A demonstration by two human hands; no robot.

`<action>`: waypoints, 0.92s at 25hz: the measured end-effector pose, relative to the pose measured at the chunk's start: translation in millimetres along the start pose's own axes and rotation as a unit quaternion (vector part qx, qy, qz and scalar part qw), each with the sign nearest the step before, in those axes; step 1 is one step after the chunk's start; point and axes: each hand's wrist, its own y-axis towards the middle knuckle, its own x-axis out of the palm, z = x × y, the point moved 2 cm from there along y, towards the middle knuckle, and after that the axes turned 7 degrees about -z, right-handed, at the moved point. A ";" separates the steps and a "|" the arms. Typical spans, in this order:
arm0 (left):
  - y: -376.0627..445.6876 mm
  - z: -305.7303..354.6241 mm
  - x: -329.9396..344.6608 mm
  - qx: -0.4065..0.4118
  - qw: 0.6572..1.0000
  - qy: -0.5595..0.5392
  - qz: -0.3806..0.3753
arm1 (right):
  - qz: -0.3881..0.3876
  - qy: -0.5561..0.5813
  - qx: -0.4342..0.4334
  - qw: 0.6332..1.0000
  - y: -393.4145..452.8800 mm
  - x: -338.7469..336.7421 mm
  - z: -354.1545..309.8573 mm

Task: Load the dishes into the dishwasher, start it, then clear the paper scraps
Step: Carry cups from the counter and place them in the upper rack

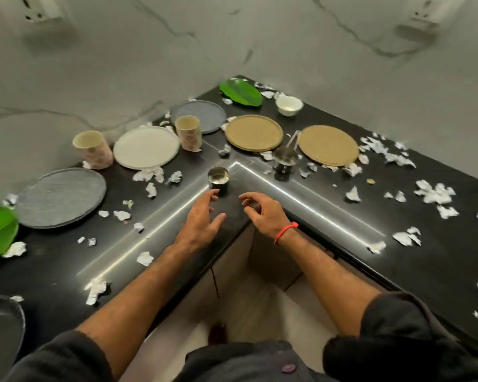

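Both grips are empty: the left hand (202,216) and the right hand (262,213) hover with fingers loosely spread over the inner corner of the black tabletop (425,257), the left fingertips just short of a small steel cup (219,180) at their 12 o'clock.

By my judgement the task has barely begun. Every dish I can see sits on the tabletop: two tan plates (254,132), a white plate (146,147), grey plates (60,197), two patterned tumblers (92,149), a white bowl (289,105) at 1 o'clock, a second steel cup (284,161) and green leaf-shaped trays (240,92). No dishwasher is in view, so loading and starting are left. Paper scraps (435,191) lie scattered all round the dishes, uncleared.

The near steel cup looks empty; so do the tumblers and plates. I cannot tell whether the white bowl holds anything.
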 end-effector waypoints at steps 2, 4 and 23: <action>10.7 -20.0 -22.6 -0.027 0.999 -0.013 0.016 | 0.009 -0.013 0.007 1.000 32.3 9.0 -8.5; 20.4 -35.5 -37.4 -0.043 0.999 -0.021 0.018 | 0.005 -0.052 0.013 0.999 59.6 17.8 -9.2; 53.6 -34.3 -5.2 -0.159 0.968 -0.190 0.018 | -0.055 -0.142 0.099 0.983 130.2 21.9 47.1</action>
